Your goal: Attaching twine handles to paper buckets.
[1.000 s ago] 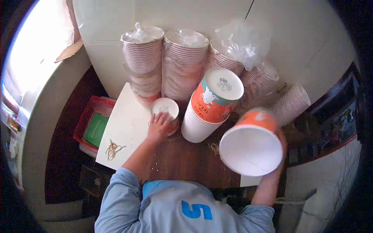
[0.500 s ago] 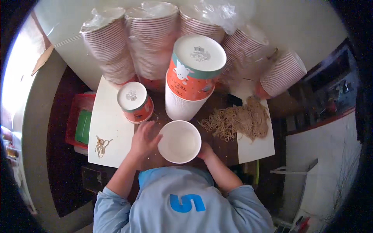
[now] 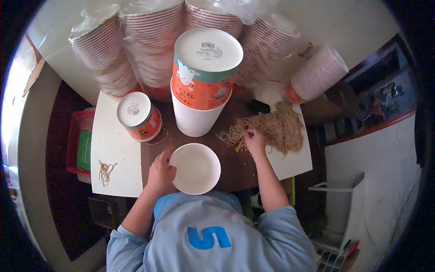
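So the left hand (image 3: pixel 161 171) grips the empty paper cup (image 3: pixel 195 168); the right hand (image 3: pixel 254 141) pinches strands from the string pile (image 3: pixel 272 129), none inside yet.

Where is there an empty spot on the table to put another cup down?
The white sheet is bare between the small upturned cup and the few strands. The right is crowded by the string pile; the back by the tall cup stack.

Plastic-wrapped cup stacks (image 3: pixel 149 50) line the back; orange-and-green printed labels wrap 2 upturned cups (image 3: pixel 204 72).
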A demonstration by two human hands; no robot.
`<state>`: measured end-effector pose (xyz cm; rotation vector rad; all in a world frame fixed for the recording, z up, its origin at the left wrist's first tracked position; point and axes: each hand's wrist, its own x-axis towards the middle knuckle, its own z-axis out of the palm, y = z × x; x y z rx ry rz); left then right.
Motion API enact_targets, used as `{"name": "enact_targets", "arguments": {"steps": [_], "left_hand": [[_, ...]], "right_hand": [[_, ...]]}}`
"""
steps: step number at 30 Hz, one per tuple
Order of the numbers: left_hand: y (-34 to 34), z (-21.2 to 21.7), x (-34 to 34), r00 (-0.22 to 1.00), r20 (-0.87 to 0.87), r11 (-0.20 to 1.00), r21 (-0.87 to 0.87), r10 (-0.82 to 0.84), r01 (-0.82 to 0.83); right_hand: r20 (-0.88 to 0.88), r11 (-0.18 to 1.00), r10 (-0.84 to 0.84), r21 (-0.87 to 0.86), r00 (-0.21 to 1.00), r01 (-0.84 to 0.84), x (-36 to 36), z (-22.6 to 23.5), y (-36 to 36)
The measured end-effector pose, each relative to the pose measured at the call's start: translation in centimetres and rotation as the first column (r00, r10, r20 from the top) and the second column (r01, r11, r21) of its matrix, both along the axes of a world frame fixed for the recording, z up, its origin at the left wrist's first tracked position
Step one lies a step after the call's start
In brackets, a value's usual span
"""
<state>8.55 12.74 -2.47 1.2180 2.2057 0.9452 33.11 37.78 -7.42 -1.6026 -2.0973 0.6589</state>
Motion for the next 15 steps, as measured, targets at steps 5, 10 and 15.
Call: {"name": "enact_targets", "arguments": {"steps": [5,10,15], "left_hand": [[-0.7,2.0,1.0,0.999,0.022,0.995,-0.090,0.036,-0.034],[-0.4,2.6,-0.4,0.999,-0.036,0.999,0.037,0.033,-0.031],[1.3,4.8,-0.9,0.991,0.126,0.985,0.172,-0.052,0.030]], "right_hand": [[0.272,1.000,-0.005,0.023,0.962,-0.001,-0.6,-1.6,2.0],[-0.372,0.991,-0.050,-0.133,0.927,0.000,2.5,-0.8,5.2],[-0.784,0.921,-0.155,-0.334,0.601,-0.199,2.2,12.3,4.3]]}}
